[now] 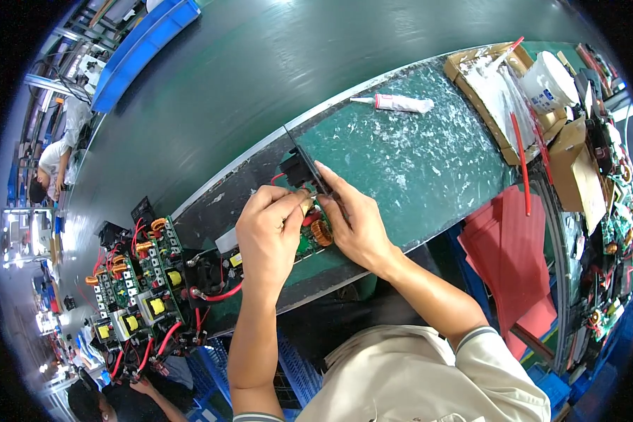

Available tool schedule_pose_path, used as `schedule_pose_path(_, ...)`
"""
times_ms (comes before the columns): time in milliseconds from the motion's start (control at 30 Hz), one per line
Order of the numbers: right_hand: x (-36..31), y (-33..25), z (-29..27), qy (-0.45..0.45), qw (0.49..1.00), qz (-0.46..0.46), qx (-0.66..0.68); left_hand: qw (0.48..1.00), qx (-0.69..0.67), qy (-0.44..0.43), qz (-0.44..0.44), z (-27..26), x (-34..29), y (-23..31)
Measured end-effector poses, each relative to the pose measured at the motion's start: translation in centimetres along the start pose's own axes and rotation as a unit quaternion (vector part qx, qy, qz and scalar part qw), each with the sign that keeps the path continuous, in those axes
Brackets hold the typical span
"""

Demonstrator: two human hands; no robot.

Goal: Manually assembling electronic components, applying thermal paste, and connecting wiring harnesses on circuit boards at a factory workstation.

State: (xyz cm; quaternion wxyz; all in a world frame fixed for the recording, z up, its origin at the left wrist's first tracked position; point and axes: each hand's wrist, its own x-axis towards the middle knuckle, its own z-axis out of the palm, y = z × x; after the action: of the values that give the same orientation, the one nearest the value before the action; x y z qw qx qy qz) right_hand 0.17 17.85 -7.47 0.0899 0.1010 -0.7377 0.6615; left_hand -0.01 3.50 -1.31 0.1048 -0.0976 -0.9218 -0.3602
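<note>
Over the bench I hold a circuit board (304,246) with a copper-wound coil (321,233) at its near edge. A thin black panel (306,156) with a black block (293,169) stands up at the board's far end. My left hand (269,228) is closed, thumb and fingertips pinched at a small pale-yellow piece (307,205) whose kind I cannot make out. My right hand (359,224) grips the black panel's near side between fingers and thumb. Most of the board is hidden behind my left hand. A red wire (277,178) shows beside the block.
Assembled circuit boards (130,281) with red cables crowd the left. A white tube (403,103) lies on the smeared green mat (429,162). At right are a cardboard tray (503,151), a white bucket (546,81) and red sheets (503,246). A blue bin (144,53) stands far left; other people work beyond.
</note>
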Motion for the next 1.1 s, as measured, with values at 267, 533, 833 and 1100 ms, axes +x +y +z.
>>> schedule_pose_path(267, -0.3, -0.4, -0.2, -0.020, 0.999, -0.012, -0.037, 1.000, -0.009, 0.011, 0.014, 0.1, -0.2, -0.5)
schedule_pose_path(533, -0.4, -0.8, 0.2, -0.050, 0.992, 0.077, -0.087, 0.993, 0.068, 0.045, 0.082, 0.9, -0.6, -0.7)
schedule_pose_path(833, -1.6, -1.4, -3.9, -0.145, 0.975, 0.069, -0.152, 0.971, 0.227, -0.073, 0.026, -4.2, -7.6, -3.9)
schedule_pose_path(1100, -0.4, -0.5, -1.5, -0.265, 0.917, -0.149, -0.259, 0.963, 0.262, 0.014, 0.058, -2.5, -8.2, -5.5)
